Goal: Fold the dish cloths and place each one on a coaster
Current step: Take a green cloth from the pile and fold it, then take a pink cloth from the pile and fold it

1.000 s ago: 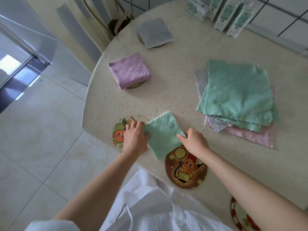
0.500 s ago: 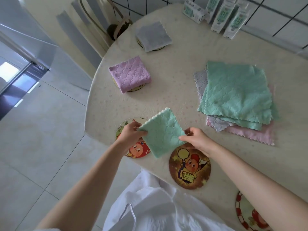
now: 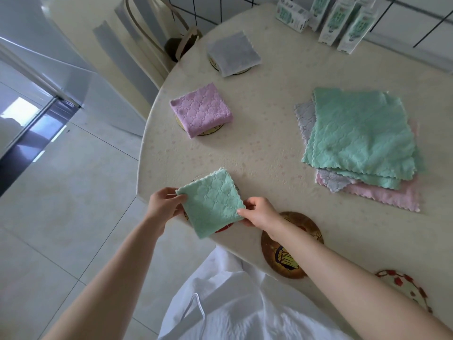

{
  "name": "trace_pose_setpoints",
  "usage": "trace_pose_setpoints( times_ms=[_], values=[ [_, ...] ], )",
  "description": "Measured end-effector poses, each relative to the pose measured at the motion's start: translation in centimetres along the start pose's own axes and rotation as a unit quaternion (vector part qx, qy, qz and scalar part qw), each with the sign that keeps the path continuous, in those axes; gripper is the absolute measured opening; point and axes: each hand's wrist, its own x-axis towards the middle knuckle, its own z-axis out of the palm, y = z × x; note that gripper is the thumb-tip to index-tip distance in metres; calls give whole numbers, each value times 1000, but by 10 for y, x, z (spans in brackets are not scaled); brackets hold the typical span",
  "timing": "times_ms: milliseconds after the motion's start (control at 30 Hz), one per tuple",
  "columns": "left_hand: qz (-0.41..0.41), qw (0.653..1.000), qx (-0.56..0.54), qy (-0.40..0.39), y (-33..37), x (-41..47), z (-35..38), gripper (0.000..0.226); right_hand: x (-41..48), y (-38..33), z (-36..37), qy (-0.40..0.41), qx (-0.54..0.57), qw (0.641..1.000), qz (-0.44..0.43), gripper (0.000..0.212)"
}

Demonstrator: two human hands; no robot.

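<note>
A folded green cloth [image 3: 212, 202] hangs just above the table's near-left edge. My left hand [image 3: 163, 204] pinches its left corner and my right hand [image 3: 260, 213] pinches its right edge. It covers most of a cartoon coaster, of which only a red sliver [image 3: 223, 228] shows. A brown cartoon coaster [image 3: 282, 256] lies uncovered under my right wrist. A folded purple cloth [image 3: 201, 109] rests on its coaster farther back, and a folded grey cloth [image 3: 232, 53] on another. A stack of unfolded cloths [image 3: 360, 138], green on top, lies at the right.
A red-patterned coaster [image 3: 404, 288] sits near my right forearm at the table's front edge. Several white-and-green cartons [image 3: 343, 20] stand at the back by the tiled wall. A chair [image 3: 152, 33] is pushed against the table's far left. Tiled floor lies to the left.
Both hands lifted the folded green cloth off the table and carried it left, from over the brown coaster to over the left cartoon coaster, which it now mostly hides.
</note>
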Motion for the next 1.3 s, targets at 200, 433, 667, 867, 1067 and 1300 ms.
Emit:
trace_pose_setpoints(
  times_ms=[200,433,667,867,1067,1300],
  values=[
    [86,978,179,67,-1,9,3,22,-6,-2,2,83,-190,977,-51,26],
    [211,885,397,121,7,6,16,32,-14,8,-11,92,-184,976,-66,15],
    [345,770,529,92,30,-20,72,31,-35,41,-74,73,-186,976,-90,16],
    [410,746,523,44,26,-50,158,30,-48,87,-164,106,-195,968,-113,16],
    [451,709,541,-6,16,-78,262,35,-51,125,-263,154,-255,944,-142,15],
    [512,674,531,-41,44,-86,345,38,-31,131,-337,236,-323,898,-181,26]
  ],
)
